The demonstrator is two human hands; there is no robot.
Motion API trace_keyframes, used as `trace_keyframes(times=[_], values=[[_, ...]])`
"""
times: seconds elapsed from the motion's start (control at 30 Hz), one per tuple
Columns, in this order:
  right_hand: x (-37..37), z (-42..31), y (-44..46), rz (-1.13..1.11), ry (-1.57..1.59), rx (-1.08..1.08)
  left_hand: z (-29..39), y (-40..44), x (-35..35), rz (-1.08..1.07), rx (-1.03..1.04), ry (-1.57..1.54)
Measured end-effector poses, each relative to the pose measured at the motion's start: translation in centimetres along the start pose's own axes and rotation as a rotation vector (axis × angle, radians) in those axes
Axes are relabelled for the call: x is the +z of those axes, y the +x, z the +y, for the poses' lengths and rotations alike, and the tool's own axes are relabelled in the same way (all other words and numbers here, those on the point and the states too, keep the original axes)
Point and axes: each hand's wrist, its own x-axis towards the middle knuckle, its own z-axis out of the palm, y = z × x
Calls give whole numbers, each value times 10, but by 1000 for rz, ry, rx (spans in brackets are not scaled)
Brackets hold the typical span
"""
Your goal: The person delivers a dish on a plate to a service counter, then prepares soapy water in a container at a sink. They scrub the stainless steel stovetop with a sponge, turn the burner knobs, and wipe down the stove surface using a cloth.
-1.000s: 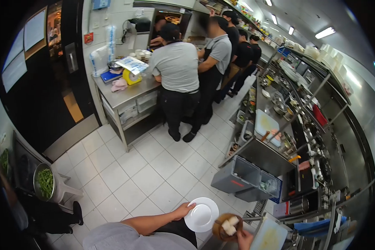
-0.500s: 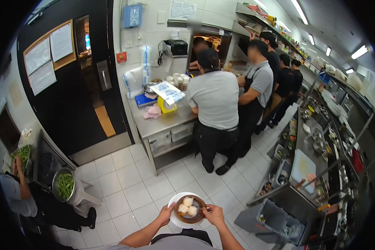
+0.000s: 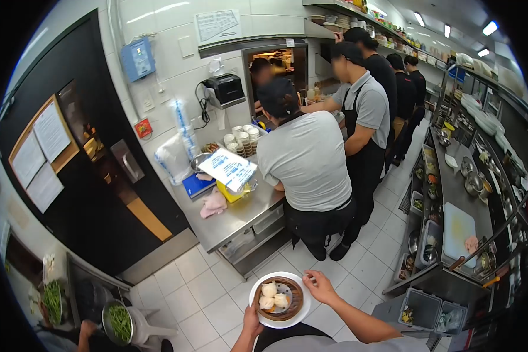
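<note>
With left grip [image 3: 252,320], pinching a round white plate [image 3: 308,298]; bearing on it, just right of that grip, a round brown bamboo-like basket [image 3: 298,297] of pale dumplings [image 3: 266,302], already seated, not yet set down; loosely spreading right grip [image 3: 319,286], empty.

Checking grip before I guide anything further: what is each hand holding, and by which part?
Left hand: the round white plate, by its left rim, bearing a round brown wooden-looking basket. Right hand: nothing.

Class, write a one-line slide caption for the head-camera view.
Left hand holding a white plate bearing dumplings in a round basket, right hand beside it.
</note>
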Motion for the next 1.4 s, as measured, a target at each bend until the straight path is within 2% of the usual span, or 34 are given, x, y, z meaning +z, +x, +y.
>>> trace_keyframes(times=[0.03,0.13,0.17,0.27,0.33,0.43,0.5,0.63,0.77,0.93,1.1,1.2,1.33,1.4], values=[[-4,-4,8,-181,80,223,8,13,8,-30,-32,35],[19,28,15,-111,808,513,42,46,51,-78,-133,181],[12,13,16,-22,934,548,48,62,60,-119,-145,259],[-5,29,28,109,881,481,64,97,102,-252,-223,318],[-32,17,41,222,970,450,78,111,140,-373,-304,282],[-82,6,69,313,1018,349,86,124,198,-503,-298,178],[-122,-12,90,366,1030,293,79,141,223,-569,-240,212],[-201,-9,137,368,1035,197,44,185,248,-644,-258,220],[-273,-31,186,369,1031,140,20,193,277,-461,-359,290],[-322,-17,232,261,982,153,8,198,335,-459,-187,197],[-320,2,250,90,978,249,6,193,385,-477,29,84],[-305,8,258,-8,992,304,9,183,402,-387,162,109],[-281,15,268,-64,1021,338,14,190,392,-203,93,228],[-274,13,272,-72,1022,354,19,193,385,-226,121,234]])
